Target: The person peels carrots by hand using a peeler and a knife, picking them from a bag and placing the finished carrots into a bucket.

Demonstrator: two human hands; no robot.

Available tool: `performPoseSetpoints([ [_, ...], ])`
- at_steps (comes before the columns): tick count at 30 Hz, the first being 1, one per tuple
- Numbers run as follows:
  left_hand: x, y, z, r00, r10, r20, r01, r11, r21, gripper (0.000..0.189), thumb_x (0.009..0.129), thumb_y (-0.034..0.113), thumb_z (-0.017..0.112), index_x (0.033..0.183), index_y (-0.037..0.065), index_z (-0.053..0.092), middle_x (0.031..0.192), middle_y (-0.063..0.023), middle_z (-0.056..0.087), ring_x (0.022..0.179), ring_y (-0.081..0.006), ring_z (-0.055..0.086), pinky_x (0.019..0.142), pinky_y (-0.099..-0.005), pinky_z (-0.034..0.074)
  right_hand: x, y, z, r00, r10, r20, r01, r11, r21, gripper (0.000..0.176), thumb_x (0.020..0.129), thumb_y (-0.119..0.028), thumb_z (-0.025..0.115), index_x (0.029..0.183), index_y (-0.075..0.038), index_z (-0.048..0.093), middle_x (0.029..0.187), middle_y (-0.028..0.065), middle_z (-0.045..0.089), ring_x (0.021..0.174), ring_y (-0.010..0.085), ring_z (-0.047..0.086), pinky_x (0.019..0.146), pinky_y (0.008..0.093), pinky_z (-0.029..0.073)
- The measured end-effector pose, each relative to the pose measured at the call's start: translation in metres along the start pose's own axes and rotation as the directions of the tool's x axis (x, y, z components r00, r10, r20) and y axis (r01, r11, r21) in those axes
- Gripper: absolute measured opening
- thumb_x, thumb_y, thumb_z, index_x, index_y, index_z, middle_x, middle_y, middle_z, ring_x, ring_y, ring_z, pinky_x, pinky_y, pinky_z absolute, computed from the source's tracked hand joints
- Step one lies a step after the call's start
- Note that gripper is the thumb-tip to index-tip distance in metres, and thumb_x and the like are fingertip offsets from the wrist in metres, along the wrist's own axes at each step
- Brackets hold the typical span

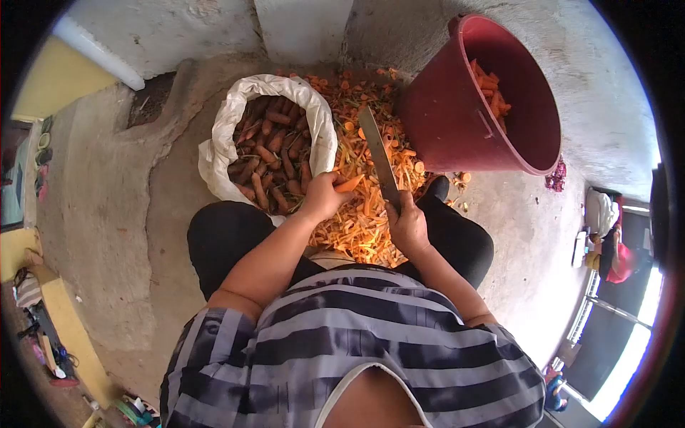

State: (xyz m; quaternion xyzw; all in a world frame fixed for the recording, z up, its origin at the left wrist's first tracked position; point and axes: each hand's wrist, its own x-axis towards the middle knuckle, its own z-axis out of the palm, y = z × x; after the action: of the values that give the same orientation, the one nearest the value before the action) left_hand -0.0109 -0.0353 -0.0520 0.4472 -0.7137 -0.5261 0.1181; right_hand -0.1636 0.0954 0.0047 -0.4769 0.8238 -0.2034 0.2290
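My left hand [323, 197] is closed around a carrot [349, 184], whose orange peeled end sticks out to the right. In my right hand [409, 227] is the handle of a large knife [378, 153], its long blade pointing up and away from me. The blade is apart from the carrot. Beneath both hands lies a heap of carrot peelings and cut ends [364, 221]. Just beyond my left hand stands a white sack [222, 178] with a rolled-down rim, filled with unpeeled carrots [271, 139].
A tilted dark red bucket [442, 107] at the upper right holds peeled carrots [491, 93]. Walls rise behind the sack and bucket. A drain-like hole [151, 100] is in the concrete floor at left. Another person in red [622, 262] is at the far right.
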Motion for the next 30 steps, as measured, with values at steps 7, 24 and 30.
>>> performPoseSetpoints([
  [7,-0.016,0.018,-0.006,0.988,0.108,-0.106,-0.107,0.994,0.019,0.029,0.069,0.019,0.07,0.085,-0.002,0.06,0.075,-0.012,0.062,0.065,-0.0184,0.058,0.062,-0.0308,0.044,-0.023,0.01,0.023,0.935,0.084,0.344,0.06,0.92,-0.388,0.03,0.084,-0.029,0.047,0.1,-0.005,0.044,0.081,0.0218,0.06,0.08,0.0379,0.059,0.069,0.0448,0.046],
  [24,-0.048,0.065,-0.024,0.908,-0.219,0.358,0.411,0.29,-0.864,0.028,0.081,0.025,0.05,0.1,0.004,0.052,0.092,-0.0076,0.058,0.075,-0.019,0.06,0.064,-0.0314,0.051,-0.021,-0.072,-0.021,0.969,-0.242,-0.047,0.244,0.968,0.048,0.044,0.058,-0.027,0.079,0.077,0.001,0.051,0.068,0.0147,0.059,0.059,0.0206,0.058,0.055,0.0324,0.046],
  [30,-0.043,0.056,-0.021,0.896,-0.242,0.372,0.437,0.341,-0.832,0.03,0.084,0.027,0.044,0.103,0.006,0.051,0.094,-0.0068,0.057,0.082,-0.019,0.057,0.067,-0.0349,0.049,-0.019,-0.076,-0.016,0.976,-0.196,-0.094,0.198,0.98,0.013,0.044,0.058,-0.029,0.078,0.077,0.0,0.05,0.069,0.0171,0.059,0.061,0.0299,0.06,0.055,0.036,0.046],
])
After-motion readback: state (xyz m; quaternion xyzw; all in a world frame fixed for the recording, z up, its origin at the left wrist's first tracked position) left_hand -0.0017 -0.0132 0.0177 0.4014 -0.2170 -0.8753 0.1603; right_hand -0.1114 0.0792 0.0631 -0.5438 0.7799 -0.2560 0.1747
